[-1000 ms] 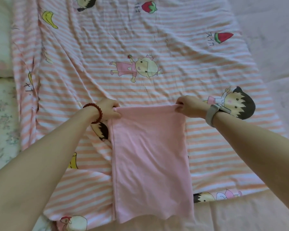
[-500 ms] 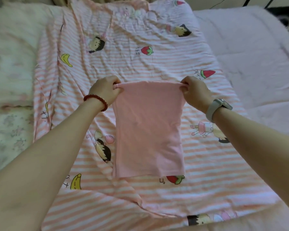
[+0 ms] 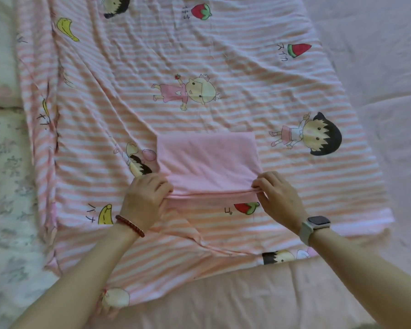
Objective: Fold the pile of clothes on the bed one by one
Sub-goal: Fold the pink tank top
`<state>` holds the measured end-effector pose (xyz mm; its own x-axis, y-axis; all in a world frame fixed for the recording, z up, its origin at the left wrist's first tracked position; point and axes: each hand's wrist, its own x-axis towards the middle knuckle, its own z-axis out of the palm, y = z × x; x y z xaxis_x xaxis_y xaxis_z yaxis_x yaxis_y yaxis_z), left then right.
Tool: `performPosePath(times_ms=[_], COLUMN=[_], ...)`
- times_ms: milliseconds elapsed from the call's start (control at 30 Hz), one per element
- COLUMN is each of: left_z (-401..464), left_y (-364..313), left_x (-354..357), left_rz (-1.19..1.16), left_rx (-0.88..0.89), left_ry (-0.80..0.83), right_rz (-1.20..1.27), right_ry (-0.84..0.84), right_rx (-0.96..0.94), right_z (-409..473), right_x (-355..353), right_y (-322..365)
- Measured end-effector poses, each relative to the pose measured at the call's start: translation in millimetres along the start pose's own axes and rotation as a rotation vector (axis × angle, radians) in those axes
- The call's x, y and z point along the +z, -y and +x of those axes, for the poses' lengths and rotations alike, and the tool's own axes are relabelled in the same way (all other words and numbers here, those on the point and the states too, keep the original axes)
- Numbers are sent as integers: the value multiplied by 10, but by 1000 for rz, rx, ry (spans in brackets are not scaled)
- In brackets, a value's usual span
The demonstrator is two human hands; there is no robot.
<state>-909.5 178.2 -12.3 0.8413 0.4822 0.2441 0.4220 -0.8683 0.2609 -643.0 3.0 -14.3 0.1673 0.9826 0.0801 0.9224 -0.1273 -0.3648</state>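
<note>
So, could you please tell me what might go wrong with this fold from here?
The left hand and right hand pinch only the near edge of the pink garment, so the layers might slip out of line. The striped sheet underneath is wrinkled and could bunch up.

Folded garment (image 3: 208, 160) sits mid-sheet (image 3: 247, 67) on the bed (image 3: 377, 67), left hand (image 3: 144, 200) at its near-left corner, right hand (image 3: 279, 199) at its near-right corner.

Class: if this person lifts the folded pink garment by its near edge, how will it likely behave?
Probably floppy: the pink garment bunches where the left hand and right hand pinch it. Likely light, being thin cloth. The fold may fall open unless supported.
</note>
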Motion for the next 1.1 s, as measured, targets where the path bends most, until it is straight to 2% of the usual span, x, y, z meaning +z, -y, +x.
performPosePath(times_ms=[100,200,267,367,433,533,600,733,867,933,1000,1067,1100], left_z=[-215,-299,-260,12,278,563,575,466,383,370,344,328,340], left_y=[-82,-135,-196,-294,-348,-430,-425,-172,54,88,65,-5,-45], left_x=[146,194,152,125,221,464,671,932,882,804,711,614,568], left_rz=[5,46,38,39,84,173,227,244,189,92,-57,-222,-317], left_rx=[10,-70,-140,-175,-223,-366,-390,-391,-587,-599,-654,-790,-878], left_ry=[74,158,128,-30,-38,148,269,272,308,269,118,-36,-58], right_rz=[-29,-96,-138,-143,-151,-180,-200,-298,-261,-189,-77,171,314], right_ry=[52,50,-16,-126,-130,15,139,162,217,209,117,-23,-59], right_rx=[41,91,95,66,82,137,152,141,376,437,453,574,651], right_z=[-184,-254,-243,-14,285,689,832,832,604,482,399,406,425], right_x=[179,241,208,165,239,376,543,761,706,625,551,472,459], right_y=[-20,29,99,229,316,433,401,130,-263,-331,-286,-176,-126])
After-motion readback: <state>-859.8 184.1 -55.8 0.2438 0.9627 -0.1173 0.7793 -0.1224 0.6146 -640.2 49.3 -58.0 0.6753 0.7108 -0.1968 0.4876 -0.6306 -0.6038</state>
